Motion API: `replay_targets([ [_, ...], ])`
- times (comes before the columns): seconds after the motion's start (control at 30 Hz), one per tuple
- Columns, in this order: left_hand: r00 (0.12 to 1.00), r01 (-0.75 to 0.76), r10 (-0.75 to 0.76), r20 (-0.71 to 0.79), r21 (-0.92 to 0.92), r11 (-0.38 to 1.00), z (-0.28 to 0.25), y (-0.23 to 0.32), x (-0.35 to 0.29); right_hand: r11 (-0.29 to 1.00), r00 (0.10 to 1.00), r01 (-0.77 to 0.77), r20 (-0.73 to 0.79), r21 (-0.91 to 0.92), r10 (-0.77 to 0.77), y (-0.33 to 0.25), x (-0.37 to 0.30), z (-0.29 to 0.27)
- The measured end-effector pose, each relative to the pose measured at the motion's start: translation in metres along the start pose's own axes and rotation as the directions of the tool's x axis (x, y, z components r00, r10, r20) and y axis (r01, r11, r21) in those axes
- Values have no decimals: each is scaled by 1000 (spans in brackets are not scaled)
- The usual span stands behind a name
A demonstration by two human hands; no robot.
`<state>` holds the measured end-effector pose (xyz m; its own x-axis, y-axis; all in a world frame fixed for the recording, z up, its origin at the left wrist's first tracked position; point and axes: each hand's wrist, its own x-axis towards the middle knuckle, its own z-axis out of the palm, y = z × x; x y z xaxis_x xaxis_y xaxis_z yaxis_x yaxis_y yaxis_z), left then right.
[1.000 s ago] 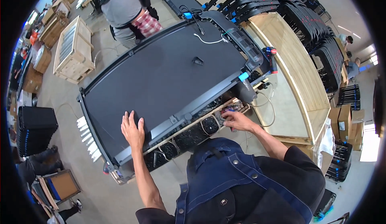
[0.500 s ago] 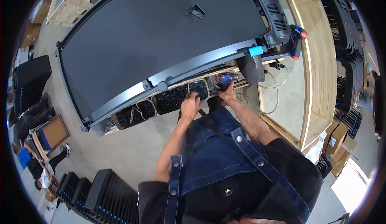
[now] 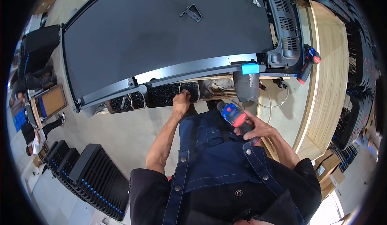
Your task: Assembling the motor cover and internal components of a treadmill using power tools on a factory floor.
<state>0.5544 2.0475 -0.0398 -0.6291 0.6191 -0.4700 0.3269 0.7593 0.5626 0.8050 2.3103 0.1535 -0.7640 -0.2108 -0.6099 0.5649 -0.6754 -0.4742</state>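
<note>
The person wears a blue denim apron [image 3: 213, 160] with shoulder straps, light stitching and small round metal buttons. Under it is a black shirt [image 3: 149, 188] with short sleeves. Both arms are bare below the sleeves. No gloves are worn.

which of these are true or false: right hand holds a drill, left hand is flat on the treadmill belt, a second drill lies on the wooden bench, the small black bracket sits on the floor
1. The right hand holds a blue and red drill. True.
2. The left hand lies flat on the treadmill belt. False: it reaches into a tray of small dark parts under the belt's near edge.
3. A second drill lies on the wooden bench. True.
4. The small black bracket sits on the floor. False: it rests on the belt.
</note>
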Motion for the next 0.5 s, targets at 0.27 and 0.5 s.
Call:
replay_targets([
  [0.27,941,332,-216,260,-833,443,-39,38,-32,721,960,67,-151,-690,-234,-31,48,26],
  [0.5,984,175,-40,174,-984,36,-113,126,-71,729,910,173,-177,-662,-376,-78,15,62],
])
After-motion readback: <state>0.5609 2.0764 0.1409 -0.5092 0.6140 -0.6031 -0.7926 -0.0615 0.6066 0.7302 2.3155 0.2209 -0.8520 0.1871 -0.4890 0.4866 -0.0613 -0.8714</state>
